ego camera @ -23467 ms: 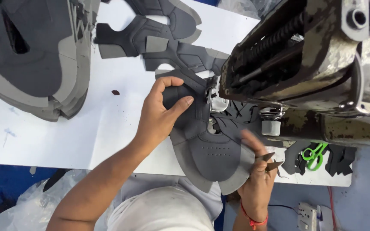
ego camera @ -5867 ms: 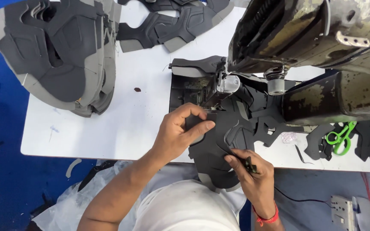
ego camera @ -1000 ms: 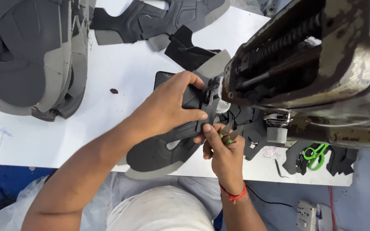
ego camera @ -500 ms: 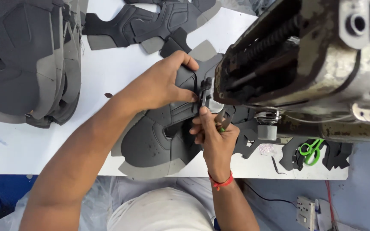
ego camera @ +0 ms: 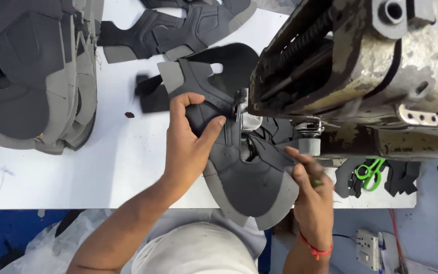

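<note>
A dark grey shoe upper piece (ego camera: 249,182) with lighter grey edges lies flat on the white table (ego camera: 102,167) under the sewing machine's presser foot (ego camera: 247,122). My left hand (ego camera: 188,147) presses on its left part, fingers spread and bent. My right hand (ego camera: 310,187) grips the piece's right edge near the table's front and pinches a small dark tool. The needle area is partly hidden by the machine head.
A worn metal sewing machine (ego camera: 361,76) fills the upper right. A stack of grey shoe uppers (ego camera: 31,76) sits at the left, and more cut pieces (ego camera: 178,30) lie at the back. Green scissors (ego camera: 368,172) rest among dark scraps at the right.
The shoe piece has been turned under the presser foot, so its rounded end now points toward me. My right hand moved right and down to its edge; my left hand shifted lower.
</note>
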